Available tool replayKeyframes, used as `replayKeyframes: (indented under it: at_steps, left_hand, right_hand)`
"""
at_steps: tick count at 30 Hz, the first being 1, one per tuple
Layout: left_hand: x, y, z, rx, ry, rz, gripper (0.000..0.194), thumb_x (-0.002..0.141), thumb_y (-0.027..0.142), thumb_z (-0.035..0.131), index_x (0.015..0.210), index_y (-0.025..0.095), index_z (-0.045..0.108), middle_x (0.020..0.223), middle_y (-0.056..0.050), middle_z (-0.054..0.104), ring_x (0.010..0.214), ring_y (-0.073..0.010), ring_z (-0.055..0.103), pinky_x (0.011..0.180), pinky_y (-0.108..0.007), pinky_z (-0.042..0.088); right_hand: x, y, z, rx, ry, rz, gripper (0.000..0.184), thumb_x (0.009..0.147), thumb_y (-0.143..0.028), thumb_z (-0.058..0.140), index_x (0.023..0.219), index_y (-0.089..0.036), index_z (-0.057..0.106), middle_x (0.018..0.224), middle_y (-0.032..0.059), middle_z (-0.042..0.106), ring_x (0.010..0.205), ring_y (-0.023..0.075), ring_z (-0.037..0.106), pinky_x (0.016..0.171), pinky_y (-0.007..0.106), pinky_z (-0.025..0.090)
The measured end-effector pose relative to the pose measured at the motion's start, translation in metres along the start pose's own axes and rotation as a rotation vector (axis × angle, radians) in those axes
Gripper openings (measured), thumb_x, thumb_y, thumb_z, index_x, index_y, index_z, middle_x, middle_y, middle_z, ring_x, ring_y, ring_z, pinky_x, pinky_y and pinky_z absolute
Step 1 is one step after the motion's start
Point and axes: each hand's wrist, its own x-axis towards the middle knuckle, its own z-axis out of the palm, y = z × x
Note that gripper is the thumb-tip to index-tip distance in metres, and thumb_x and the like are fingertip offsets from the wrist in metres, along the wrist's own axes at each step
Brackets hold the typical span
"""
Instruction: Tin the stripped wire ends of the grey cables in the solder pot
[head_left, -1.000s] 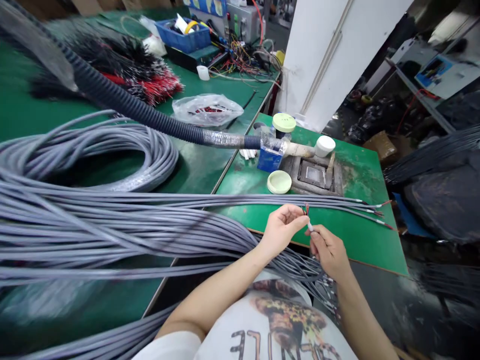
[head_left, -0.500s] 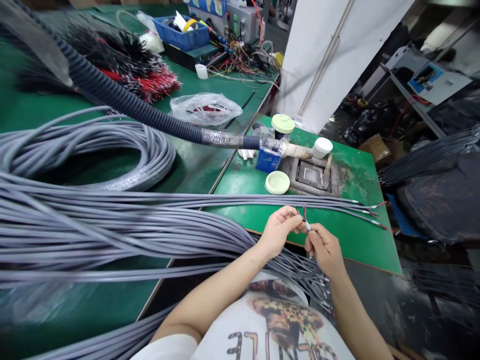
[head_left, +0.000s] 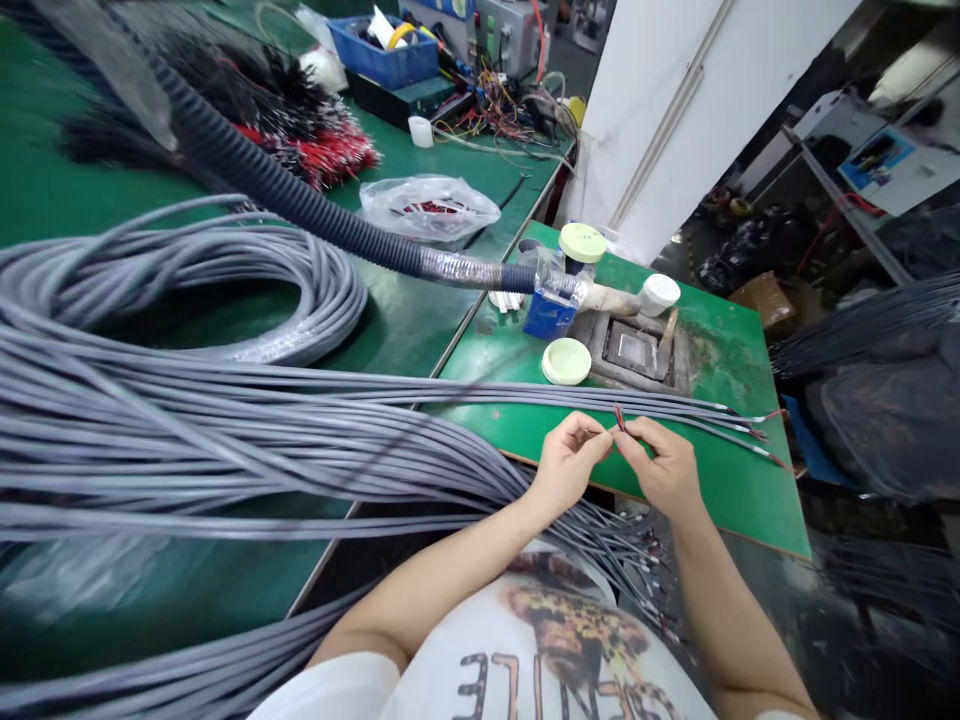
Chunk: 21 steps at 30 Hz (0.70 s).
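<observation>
My left hand (head_left: 570, 465) and my right hand (head_left: 664, 468) meet fingertip to fingertip over the front edge of a small green table (head_left: 720, 480). Both are closed in a pinch on the stripped end of a grey cable, where thin red and dark wires (head_left: 619, 418) stick up between the fingers. A thick bundle of grey cables (head_left: 225, 450) runs from the left under my left forearm. Several more cable ends (head_left: 742, 420) lie on the green top just beyond my hands.
A corrugated dark hose (head_left: 300, 200) crosses to a square recess (head_left: 636, 350) in the small table. Round pale lids (head_left: 566, 361), a blue box (head_left: 550, 315) and a white cap (head_left: 660, 293) stand around it. A cable coil (head_left: 300, 290) and plastic bag (head_left: 427, 208) lie behind.
My right hand has risen from below to meet my left hand at the wire ends. The pinched wires sit slightly farther over the table.
</observation>
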Motion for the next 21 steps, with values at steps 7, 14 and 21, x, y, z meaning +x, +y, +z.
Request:
replayKeyframes:
  at_steps: [7, 14, 21]
  left_hand:
    - [0.006, -0.004, -0.027, 0.493, -0.031, 0.167, 0.014, 0.082, 0.03, 0.058, 0.087, 0.017, 0.062, 0.073, -0.002, 0.062, 0.067, -0.0131, 0.054, 0.066, -0.025, 0.043]
    - [0.009, -0.008, -0.035, 0.941, -0.203, 0.299, 0.013, 0.085, 0.024, 0.053, 0.085, 0.021, 0.065, 0.075, -0.002, 0.065, 0.075, -0.0162, 0.057, 0.072, -0.027, 0.043]
    - [0.01, -0.01, -0.036, 0.977, -0.224, 0.342, 0.012, 0.085, 0.023, 0.054, 0.086, 0.021, 0.065, 0.076, -0.001, 0.067, 0.074, -0.016, 0.057, 0.072, -0.028, 0.042]
  right_hand:
    - [0.061, 0.001, -0.01, -0.132, -0.044, -0.049, 0.028, 0.086, -0.036, 0.051, 0.068, -0.017, 0.059, 0.058, -0.0017, 0.051, 0.056, 0.0107, 0.045, 0.056, 0.023, 0.035]
    - [0.127, 0.019, 0.007, -0.354, -0.194, -0.076, 0.031, 0.082, -0.032, 0.05, 0.059, -0.015, 0.06, 0.052, -0.0009, 0.053, 0.052, 0.0102, 0.044, 0.052, 0.024, 0.026]
    - [0.149, 0.029, 0.027, -0.58, -0.277, -0.051, 0.029, 0.08, -0.032, 0.05, 0.069, -0.014, 0.07, 0.062, 0.0049, 0.065, 0.058, 0.0131, 0.051, 0.055, 0.025, 0.026]
